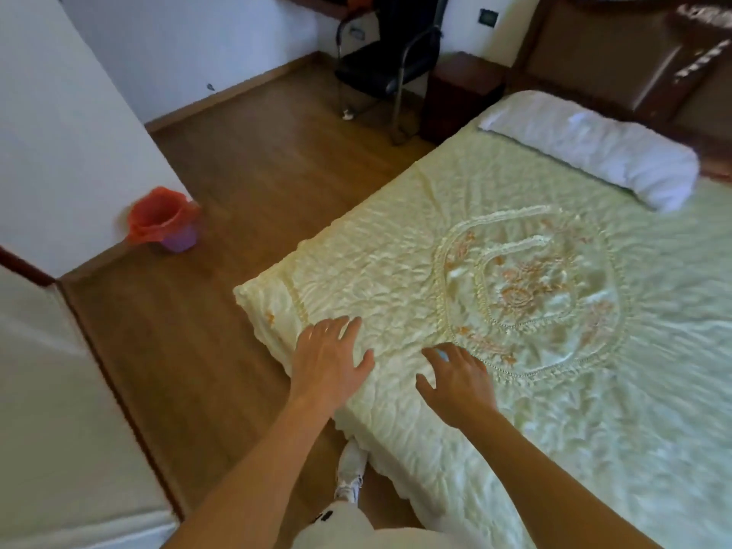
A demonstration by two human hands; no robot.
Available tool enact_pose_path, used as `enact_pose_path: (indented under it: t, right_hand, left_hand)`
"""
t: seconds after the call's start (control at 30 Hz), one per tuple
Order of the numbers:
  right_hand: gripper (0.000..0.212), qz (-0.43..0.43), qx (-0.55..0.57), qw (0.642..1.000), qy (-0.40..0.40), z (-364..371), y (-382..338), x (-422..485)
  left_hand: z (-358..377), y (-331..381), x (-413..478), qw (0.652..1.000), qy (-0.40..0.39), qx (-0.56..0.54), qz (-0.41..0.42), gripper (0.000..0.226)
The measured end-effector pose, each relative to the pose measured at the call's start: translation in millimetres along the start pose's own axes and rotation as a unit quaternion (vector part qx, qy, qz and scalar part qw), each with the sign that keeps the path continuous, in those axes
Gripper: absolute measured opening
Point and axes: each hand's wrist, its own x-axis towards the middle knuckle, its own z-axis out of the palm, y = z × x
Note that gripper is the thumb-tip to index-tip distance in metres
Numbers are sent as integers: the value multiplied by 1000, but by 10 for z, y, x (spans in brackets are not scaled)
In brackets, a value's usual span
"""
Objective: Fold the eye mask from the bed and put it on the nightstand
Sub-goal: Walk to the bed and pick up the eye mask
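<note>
Both of my hands hover over the near left corner of the bed (396, 247), which has a cream quilted cover with an embroidered oval. My left hand (330, 360) is spread with fingers apart and holds nothing. My right hand (455, 376) is also spread, and a small pale blue patch shows at its fingertips; I cannot tell what it is. No eye mask is clearly visible on the cover. The dark wooden nightstand (461, 93) stands at the far side, left of the headboard, with its top bare.
A white rolled pillow (594, 148) lies at the head of the bed. A black chair (388, 61) stands beside the nightstand. A purple bin with an orange liner (166, 221) sits by the left wall. Wooden floor lies between. My white shoe (350, 471) is by the bed.
</note>
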Motion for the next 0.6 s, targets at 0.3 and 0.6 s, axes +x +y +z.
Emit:
enact_pose_path:
  t: [0.3,0.6]
  right_hand:
    - [52,206,11,978,7,8,523,193]
    - [54,282,45,958,-3,247,1042,258]
  left_hand:
    - [380,212,1251,979,-85,-19,183,63]
    - [943,811,1743,943,-152,-33,293,56]
